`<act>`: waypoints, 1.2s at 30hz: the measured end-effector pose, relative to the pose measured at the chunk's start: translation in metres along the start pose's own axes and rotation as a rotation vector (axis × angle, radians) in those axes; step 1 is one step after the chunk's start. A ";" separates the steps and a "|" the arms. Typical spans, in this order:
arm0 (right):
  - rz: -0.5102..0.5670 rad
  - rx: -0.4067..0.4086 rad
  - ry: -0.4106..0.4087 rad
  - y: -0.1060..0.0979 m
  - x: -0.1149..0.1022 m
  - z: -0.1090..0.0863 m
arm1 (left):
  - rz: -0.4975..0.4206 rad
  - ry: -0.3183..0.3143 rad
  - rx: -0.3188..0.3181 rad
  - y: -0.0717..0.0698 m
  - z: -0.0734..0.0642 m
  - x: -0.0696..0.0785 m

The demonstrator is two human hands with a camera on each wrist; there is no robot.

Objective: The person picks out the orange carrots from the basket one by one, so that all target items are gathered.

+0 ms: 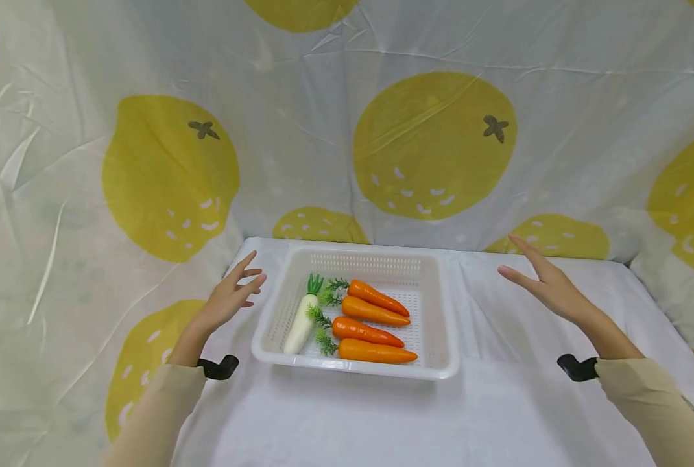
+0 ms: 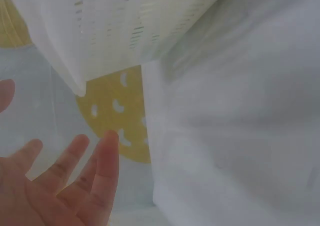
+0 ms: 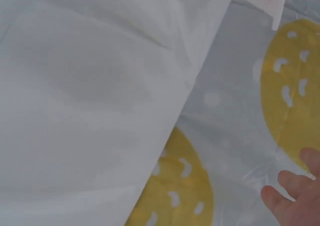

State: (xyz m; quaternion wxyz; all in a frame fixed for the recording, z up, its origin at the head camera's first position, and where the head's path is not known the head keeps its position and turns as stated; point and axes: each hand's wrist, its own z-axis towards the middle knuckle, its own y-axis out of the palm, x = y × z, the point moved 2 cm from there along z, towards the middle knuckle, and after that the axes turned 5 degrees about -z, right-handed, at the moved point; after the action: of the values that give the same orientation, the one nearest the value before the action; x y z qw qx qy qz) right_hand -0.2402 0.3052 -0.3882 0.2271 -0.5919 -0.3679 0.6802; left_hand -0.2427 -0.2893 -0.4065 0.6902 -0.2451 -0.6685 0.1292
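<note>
A white plastic basket (image 1: 355, 372) with slotted walls stands on the table, holding several carrots and one white radish. The radish (image 1: 301, 324) lies along its left side, green top toward the back. The orange carrots (image 1: 376, 351) lie side by side to its right, leafy ends to the left. My left hand (image 1: 230, 299) hovers just left of the basket, fingers spread and touching nothing; in the left wrist view the basket's side wall (image 2: 125, 26) is above those fingers. My right hand (image 1: 548, 285) is held in the air well to the right of the basket, with nothing in it.
A white cloth (image 1: 347, 421) covers the table. Behind and at the left hangs a pale curtain (image 1: 300, 130) printed with yellow lemons, close to the table's back edge. Each wrist wears a black band (image 1: 218, 368) with a protruding mount.
</note>
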 end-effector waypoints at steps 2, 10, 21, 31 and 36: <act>0.001 -0.005 -0.007 0.001 -0.006 0.002 | -0.018 0.006 0.008 0.005 -0.001 0.000; 0.043 -0.015 -0.063 0.006 -0.030 0.010 | -0.029 0.004 0.055 0.023 -0.006 0.011; 0.119 -0.011 -0.201 0.013 -0.069 0.033 | -0.061 0.066 0.076 0.032 0.000 -0.011; 0.185 -0.042 -0.282 0.023 -0.103 0.057 | -0.088 0.120 0.085 0.042 -0.001 -0.011; 0.251 -0.049 -0.307 0.029 -0.113 0.066 | -0.120 0.105 0.098 0.048 0.001 -0.012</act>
State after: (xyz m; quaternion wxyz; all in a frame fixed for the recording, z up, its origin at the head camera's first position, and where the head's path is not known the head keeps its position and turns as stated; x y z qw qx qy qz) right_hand -0.2789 0.1872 -0.3367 0.0672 -0.5279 -0.3379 0.7763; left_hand -0.2370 -0.2548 -0.4410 0.7419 -0.1770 -0.6378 0.1072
